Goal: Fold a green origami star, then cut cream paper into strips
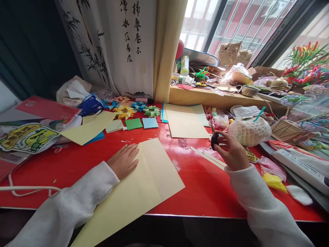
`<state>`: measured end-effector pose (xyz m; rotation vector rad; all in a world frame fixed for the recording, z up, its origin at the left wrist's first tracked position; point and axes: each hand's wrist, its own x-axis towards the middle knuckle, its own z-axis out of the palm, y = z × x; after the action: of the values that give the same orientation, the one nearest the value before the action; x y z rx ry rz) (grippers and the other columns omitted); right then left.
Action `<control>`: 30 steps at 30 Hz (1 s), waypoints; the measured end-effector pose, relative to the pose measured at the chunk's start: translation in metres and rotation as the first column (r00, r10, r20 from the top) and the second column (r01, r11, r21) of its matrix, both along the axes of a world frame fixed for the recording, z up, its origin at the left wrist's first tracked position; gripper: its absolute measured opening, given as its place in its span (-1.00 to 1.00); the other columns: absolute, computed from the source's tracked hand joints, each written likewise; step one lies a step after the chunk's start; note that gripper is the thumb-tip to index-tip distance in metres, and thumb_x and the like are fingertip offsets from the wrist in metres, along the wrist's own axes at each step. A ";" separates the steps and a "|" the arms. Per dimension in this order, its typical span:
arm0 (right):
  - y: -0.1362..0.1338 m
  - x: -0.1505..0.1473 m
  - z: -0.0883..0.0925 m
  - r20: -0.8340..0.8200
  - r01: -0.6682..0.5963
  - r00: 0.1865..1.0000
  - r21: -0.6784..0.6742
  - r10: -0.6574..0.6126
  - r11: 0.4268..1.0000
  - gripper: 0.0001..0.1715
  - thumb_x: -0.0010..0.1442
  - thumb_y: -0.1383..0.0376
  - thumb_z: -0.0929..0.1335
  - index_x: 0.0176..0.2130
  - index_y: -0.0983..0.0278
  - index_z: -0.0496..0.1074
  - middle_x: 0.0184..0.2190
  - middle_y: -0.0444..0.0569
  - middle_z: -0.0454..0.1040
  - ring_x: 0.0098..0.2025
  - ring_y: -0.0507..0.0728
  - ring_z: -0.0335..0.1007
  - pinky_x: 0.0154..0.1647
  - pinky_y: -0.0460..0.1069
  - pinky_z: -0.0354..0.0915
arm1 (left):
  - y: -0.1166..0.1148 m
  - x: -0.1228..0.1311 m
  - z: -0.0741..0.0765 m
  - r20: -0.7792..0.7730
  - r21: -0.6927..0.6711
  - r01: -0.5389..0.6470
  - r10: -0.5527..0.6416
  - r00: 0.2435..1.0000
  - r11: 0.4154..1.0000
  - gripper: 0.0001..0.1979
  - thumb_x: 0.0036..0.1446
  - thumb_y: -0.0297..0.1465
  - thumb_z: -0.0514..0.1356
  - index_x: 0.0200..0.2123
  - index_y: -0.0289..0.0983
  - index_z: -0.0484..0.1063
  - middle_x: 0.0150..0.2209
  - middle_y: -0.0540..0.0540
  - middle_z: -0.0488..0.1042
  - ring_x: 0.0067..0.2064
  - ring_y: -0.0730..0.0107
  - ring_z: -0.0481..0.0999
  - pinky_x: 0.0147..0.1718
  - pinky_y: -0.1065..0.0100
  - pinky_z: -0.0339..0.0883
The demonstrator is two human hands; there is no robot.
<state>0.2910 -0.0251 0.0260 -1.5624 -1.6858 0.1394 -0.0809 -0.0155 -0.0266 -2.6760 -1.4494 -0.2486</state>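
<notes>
A long pale yellow sheet of paper [144, 181] lies slanted on the red table [203, 195], its lower end past the front edge. My left hand [125, 160] rests flat on its upper left side, fingers spread. My right hand [231, 151] is raised at the right, its fingers closed on black-handled scissors [215, 139] whose blades point up and away. Thin cream paper strips [209, 158] lie on the table beside my right hand. Behind them is a stack of cream sheets [187, 121].
Folded paper stars [124, 111] and small green [133, 123] and blue [150, 122] squares sit at the back. A knitted-covered cup [249, 132] stands right of my right hand. Bags and packets crowd both sides; the windowsill [218, 97] is cluttered.
</notes>
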 end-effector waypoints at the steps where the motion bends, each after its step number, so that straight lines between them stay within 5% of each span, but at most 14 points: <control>1: 0.000 -0.009 0.006 -0.189 -0.131 0.974 -0.005 0.128 0.991 -0.53 -0.02 0.26 0.31 -0.06 0.17 0.21 -0.36 -0.07 0.30 -0.38 0.11 0.39 -0.41 0.02 0.34 | 0.001 0.001 -0.003 -0.013 0.008 0.012 -0.012 1.000 1.000 -0.61 0.12 -0.33 -0.12 -0.02 -0.34 0.21 0.10 -0.20 0.19 0.14 0.23 0.11 0.11 0.15 -0.05; 4: 0.005 -0.050 0.021 -0.524 -0.379 0.766 0.101 0.373 0.920 -0.53 -0.05 0.30 0.34 -0.10 0.10 0.17 -0.36 -0.13 0.24 -0.37 0.07 0.36 -0.41 -0.02 0.33 | 0.006 0.008 -0.005 -0.035 0.011 0.057 -0.056 0.998 0.998 -0.62 0.12 -0.29 -0.12 -0.06 -0.33 0.23 0.14 -0.19 0.13 0.16 0.25 0.08 0.12 0.14 -0.08; 9: 0.038 -0.137 0.010 -0.634 -0.672 0.538 0.075 0.556 0.736 -0.60 0.03 0.33 0.25 -0.09 0.16 0.10 -0.42 -0.11 0.33 -0.38 0.05 0.31 -0.38 -0.02 0.28 | 0.016 0.029 -0.001 -0.038 0.034 0.091 -0.090 0.995 0.995 -0.62 0.12 -0.23 -0.11 -0.15 -0.34 0.29 0.14 -0.22 0.14 0.15 0.21 0.08 0.11 0.13 -0.08; 11: 0.058 -0.163 -0.010 -0.604 -0.705 0.559 0.015 0.568 0.709 -0.60 0.02 0.35 0.23 -0.10 0.20 0.10 -0.47 -0.14 0.30 -0.40 0.04 0.28 -0.38 -0.02 0.26 | 0.018 0.036 0.001 -0.035 0.061 0.096 -0.094 0.995 0.994 -0.61 0.12 -0.22 -0.10 -0.15 -0.34 0.31 0.10 -0.22 0.20 0.15 0.19 0.10 0.10 0.11 -0.08; 13: 0.075 -0.178 -0.032 -0.539 -0.655 0.646 -0.028 0.540 0.755 -0.58 0.02 0.38 0.20 -0.07 0.22 0.08 -0.46 -0.15 0.26 -0.40 0.02 0.26 -0.32 -0.01 0.24 | 0.019 0.041 0.004 -0.023 0.086 0.096 -0.094 0.995 0.992 -0.61 0.12 -0.21 -0.10 -0.14 -0.34 0.32 0.06 -0.22 0.26 0.13 0.18 0.12 0.09 0.10 -0.08; 17: 0.090 -0.184 -0.060 -0.456 -0.654 0.700 -0.101 0.549 0.750 -0.58 0.07 0.38 0.15 -0.03 0.22 0.05 -0.41 -0.13 0.25 -0.39 0.01 0.25 -0.26 0.01 0.23 | 0.019 0.041 0.007 0.017 0.113 0.090 -0.092 0.996 0.990 -0.60 0.11 -0.21 -0.08 -0.12 -0.33 0.33 0.01 -0.22 0.32 0.09 0.18 0.19 0.07 0.11 -0.04; 30: 0.078 -0.179 -0.059 -0.165 -0.617 0.787 -0.179 0.595 0.767 -0.56 0.10 0.37 0.13 0.00 0.20 0.02 -0.30 -0.03 0.30 -0.20 0.14 0.32 -0.18 0.10 0.22 | 0.018 0.031 0.002 0.015 0.118 0.088 -0.090 0.996 0.989 -0.54 0.12 -0.18 -0.10 -0.03 -0.31 0.30 0.03 -0.16 0.32 0.08 0.14 0.19 0.07 0.07 -0.07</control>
<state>0.1122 0.0530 -0.0332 -1.0702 -2.0982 0.7560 -0.0497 0.0024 -0.0249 -2.6533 -1.2792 -0.3574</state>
